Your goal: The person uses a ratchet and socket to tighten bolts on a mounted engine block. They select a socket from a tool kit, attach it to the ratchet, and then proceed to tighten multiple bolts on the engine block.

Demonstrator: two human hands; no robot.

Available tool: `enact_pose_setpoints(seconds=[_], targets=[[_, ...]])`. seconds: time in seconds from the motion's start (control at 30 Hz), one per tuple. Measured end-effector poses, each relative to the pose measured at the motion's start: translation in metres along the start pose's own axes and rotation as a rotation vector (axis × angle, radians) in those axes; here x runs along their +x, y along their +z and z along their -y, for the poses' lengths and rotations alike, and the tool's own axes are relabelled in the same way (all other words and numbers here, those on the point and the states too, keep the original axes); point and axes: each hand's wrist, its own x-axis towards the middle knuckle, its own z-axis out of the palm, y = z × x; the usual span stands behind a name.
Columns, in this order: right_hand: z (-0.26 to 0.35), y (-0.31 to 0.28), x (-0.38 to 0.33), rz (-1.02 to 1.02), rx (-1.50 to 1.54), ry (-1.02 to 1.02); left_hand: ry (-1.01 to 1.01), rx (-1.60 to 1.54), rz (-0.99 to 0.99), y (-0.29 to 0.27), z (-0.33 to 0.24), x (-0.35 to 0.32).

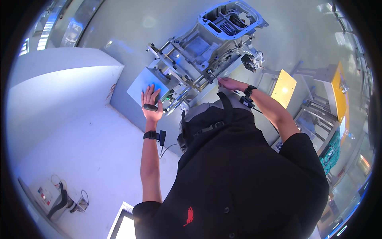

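A large grey metal casting (223, 36) sits clamped on a work stand (179, 67) in front of me. My left hand (151, 104) lies against a grey box (147, 79) on the stand's left side, fingers stretched out, with a short black handle (150, 106) held across the palm. My right hand (229, 83) is closed on a thin metal tool (214, 75) whose tip touches the lower edge of the casting. Each wrist wears a black band. My black shirt fills the lower middle.
A white partition (59, 79) stands at the left. Yellow panels (283, 87) and metal frames (318, 107) stand at the right, with a green board (330, 153) below them. A grey device with cables (53, 196) lies at the lower left.
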Motion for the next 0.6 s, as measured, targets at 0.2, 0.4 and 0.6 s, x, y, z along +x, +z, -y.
enact_pose_setpoints(seconds=[0.2,0.4,0.6], targets=[[-0.001,0.007,-0.002,-0.002,0.082,-0.054,-0.004,0.006,-0.005,-0.001,0.001,-0.001],[-0.008,0.016,-0.004,-0.271,-0.144,-0.286,-0.006,-0.012,-0.004,0.0,0.0,0.0],[0.021,0.01,-0.031,-0.182,-0.358,-0.142,-0.011,0.004,0.003,-0.001,0.001,-0.001]])
